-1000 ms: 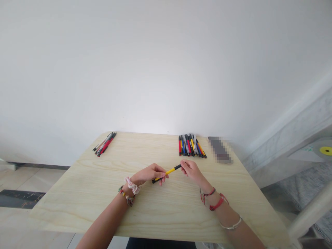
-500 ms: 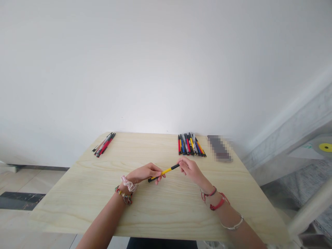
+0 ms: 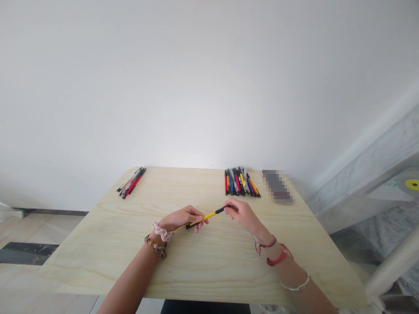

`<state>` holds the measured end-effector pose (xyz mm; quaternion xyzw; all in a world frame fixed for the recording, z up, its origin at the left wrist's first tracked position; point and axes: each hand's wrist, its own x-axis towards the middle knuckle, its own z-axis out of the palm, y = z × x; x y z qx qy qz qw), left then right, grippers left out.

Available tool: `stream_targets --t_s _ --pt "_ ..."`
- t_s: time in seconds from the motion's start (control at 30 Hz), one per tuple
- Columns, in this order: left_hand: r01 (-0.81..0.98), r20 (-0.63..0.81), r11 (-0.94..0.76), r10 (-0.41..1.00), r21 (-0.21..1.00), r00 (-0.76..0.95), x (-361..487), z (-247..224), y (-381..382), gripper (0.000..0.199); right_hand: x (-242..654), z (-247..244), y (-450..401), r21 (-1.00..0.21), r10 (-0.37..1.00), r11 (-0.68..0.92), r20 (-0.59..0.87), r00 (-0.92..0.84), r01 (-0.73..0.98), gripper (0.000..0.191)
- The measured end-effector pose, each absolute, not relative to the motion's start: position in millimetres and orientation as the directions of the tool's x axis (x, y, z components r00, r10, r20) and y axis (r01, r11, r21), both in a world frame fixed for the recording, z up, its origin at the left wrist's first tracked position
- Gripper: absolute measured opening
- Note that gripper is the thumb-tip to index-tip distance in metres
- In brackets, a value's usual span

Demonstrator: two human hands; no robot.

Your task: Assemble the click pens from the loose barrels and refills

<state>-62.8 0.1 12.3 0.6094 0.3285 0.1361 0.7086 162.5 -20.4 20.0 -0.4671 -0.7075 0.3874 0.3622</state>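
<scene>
Above the middle of the table, a yellow and black pen slants up to the right between my two hands. My left hand is closed around its yellow barrel, with the black clip end sticking out below the fingers. At the other end, the fingertips of my right hand pinch the black tip, partly covering it. Beyond my right hand lies a bunch of several pens in red, blue, yellow, black and grey. A smaller group of red, black and clear pens rests at the far left.
The light wooden table stands against a white wall. A dark flat item, blurred by pixelation, lies at the back right. To the right of the table is a disc with a yellow centre.
My right fingers have shifted slightly right along the pen's black tip, and more of that end shows. My left hand keeps its hold almost unmoved.
</scene>
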Motion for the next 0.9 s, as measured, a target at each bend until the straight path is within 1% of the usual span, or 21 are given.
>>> stream_targets --t_s 0.03,0.07,0.1,0.13,0.2,0.23,0.3,0.33,0.37,0.43,0.5,0.57,0.63,0.67,0.73,0.83,0.9 --pt "0.206 -0.302 0.226 0.593 0.952 0.747 -62.6 12.5 0.0 0.031 162.3 20.4 -20.3 -0.889 0.935 0.290 0.184 -0.304 0.355 0.011" --pt "0.204 -0.303 0.229 0.592 0.952 0.746 -62.3 12.7 -0.2 0.031 162.3 20.6 -20.2 -0.897 0.930 0.300 0.199 -0.310 0.326 0.015" --pt "0.204 -0.303 0.229 0.591 0.952 0.748 -62.1 12.9 -0.3 0.031 162.3 20.5 -20.1 -0.909 0.931 0.285 0.188 -0.311 0.304 0.021" --pt "0.206 -0.302 0.226 0.589 0.952 0.749 -62.0 13.1 -0.4 0.031 162.3 20.1 -20.2 -0.922 0.938 0.250 0.154 -0.310 0.297 0.022" --pt "0.210 -0.300 0.218 0.588 0.953 0.751 -61.6 13.5 -0.5 0.031 162.3 18.8 -20.2 -0.932 0.952 0.171 0.072 -0.297 0.320 0.019" --pt "0.209 -0.300 0.219 0.589 0.953 0.750 -61.5 13.6 -0.5 0.030 162.3 18.1 -20.1 -0.930 0.956 0.154 0.055 -0.289 0.333 0.018" --pt "0.203 -0.303 0.231 0.593 0.951 0.746 -61.4 13.9 -0.6 0.030 162.5 17.2 -19.6 -0.930 0.953 0.180 0.085 -0.290 0.319 0.017" --pt "0.201 -0.306 0.238 0.594 0.950 0.744 -61.3 14.1 -0.6 0.030 162.6 17.0 -19.2 -0.937 0.947 0.200 0.110 -0.301 0.287 0.017" --pt "0.199 -0.308 0.244 0.594 0.949 0.743 -61.2 14.2 -0.7 0.031 162.7 16.9 -18.8 -0.946 0.942 0.207 0.124 -0.311 0.249 0.021" --pt "0.201 -0.310 0.244 0.593 0.949 0.743 -60.9 14.8 -1.0 0.031 163.0 17.1 -18.1 -0.960 0.942 0.170 0.092 -0.324 0.221 0.024" --pt "0.211 -0.312 0.234 0.593 0.949 0.742 -60.7 15.4 -1.3 0.030 163.5 18.3 -18.0 -0.956 0.946 0.141 0.054 -0.319 0.258 0.021" --pt "0.211 -0.312 0.234 0.597 0.949 0.739 -60.7 15.7 -1.4 0.030 164.2 20.7 -18.1 -0.939 0.943 0.198 0.105 -0.314 0.281 0.018" --pt "0.199 -0.309 0.244 0.599 0.949 0.739 -60.8 15.4 -1.3 0.030 164.5 22.8 -18.0 -0.930 0.929 0.273 0.188 -0.319 0.246 0.016" --pt "0.193 -0.307 0.249 0.599 0.949 0.740 -60.9 15.1 -1.2 0.030 164.3 23.2 -17.8 -0.934 0.927 0.280 0.202 -0.316 0.222 0.017" --pt "0.191 -0.306 0.249 0.597 0.949 0.742 -60.8 14.4 -0.9 0.031 163.4 22.0 -17.1 -0.954 0.946 0.214 0.148 -0.289 0.211 0.023" --pt "0.206 -0.313 0.241 0.597 0.948 0.739 -60.5 14.1 -0.8 0.031 162.9 18.8 -15.6 -0.962 0.968 0.093 0.028 -0.249 0.255 0.021" --pt "0.208 -0.315 0.242 0.599 0.948 0.736 -60.9 14.1 -0.7 0.032 165.1 19.5 -14.7 -0.967 0.971 0.109 0.054 -0.231 0.231 0.019"
